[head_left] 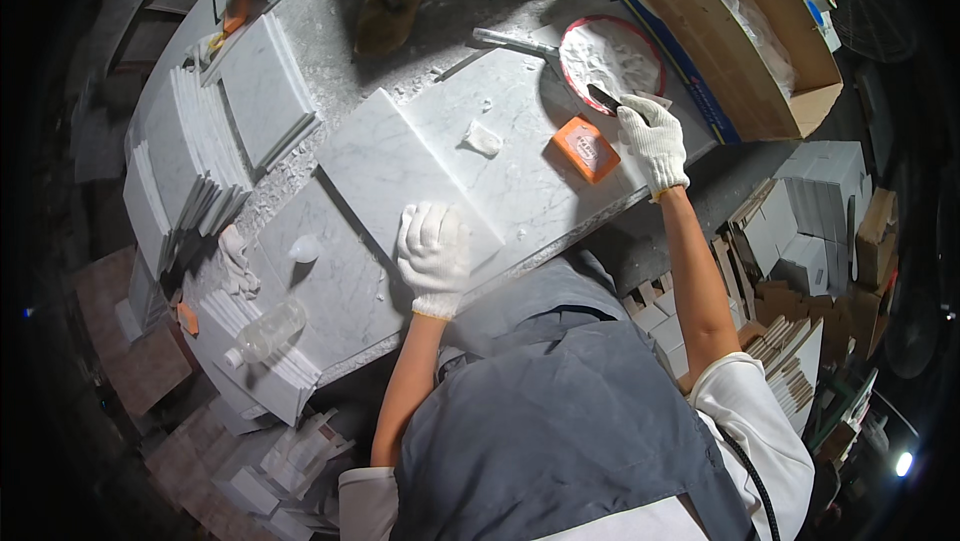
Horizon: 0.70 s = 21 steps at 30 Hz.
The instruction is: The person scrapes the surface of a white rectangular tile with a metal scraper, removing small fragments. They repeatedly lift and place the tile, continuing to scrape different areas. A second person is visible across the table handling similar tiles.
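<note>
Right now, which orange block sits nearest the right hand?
The orange block with the pale label, just below the red-rimmed bowl, beside the right hand. The orange pieces at far left lie much farther off.

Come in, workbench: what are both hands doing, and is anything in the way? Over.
Left hand resting on grey-veined slab. Right hand holding dark tool at red-rimmed container of white material. Orange block near right hand, seemingly not blocking it.
</note>
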Tool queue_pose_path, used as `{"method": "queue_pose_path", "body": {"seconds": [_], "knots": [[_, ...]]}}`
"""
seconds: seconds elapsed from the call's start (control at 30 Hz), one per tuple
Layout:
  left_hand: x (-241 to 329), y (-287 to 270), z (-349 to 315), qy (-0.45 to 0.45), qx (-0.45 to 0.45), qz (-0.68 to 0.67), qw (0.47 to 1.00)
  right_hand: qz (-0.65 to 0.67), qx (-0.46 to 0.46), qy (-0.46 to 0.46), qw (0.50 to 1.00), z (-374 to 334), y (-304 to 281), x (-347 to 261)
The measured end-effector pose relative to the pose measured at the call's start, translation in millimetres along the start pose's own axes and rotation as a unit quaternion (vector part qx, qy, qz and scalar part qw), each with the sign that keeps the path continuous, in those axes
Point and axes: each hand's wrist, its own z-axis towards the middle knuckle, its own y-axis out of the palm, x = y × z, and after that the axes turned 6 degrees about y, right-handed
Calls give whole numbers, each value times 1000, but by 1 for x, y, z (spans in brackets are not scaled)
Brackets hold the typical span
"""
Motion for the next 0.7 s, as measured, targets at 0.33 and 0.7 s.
{"method": "queue_pose_path", "body": {"seconds": [0.33,0.7], "knots": [[0,-7,7,18,6,-19,1000,129,-27,57,990,-5,-4,-1],[0,-8,1,-2,9,-11,1000,150,-9,-18,988,-9,-3,-3]]}}
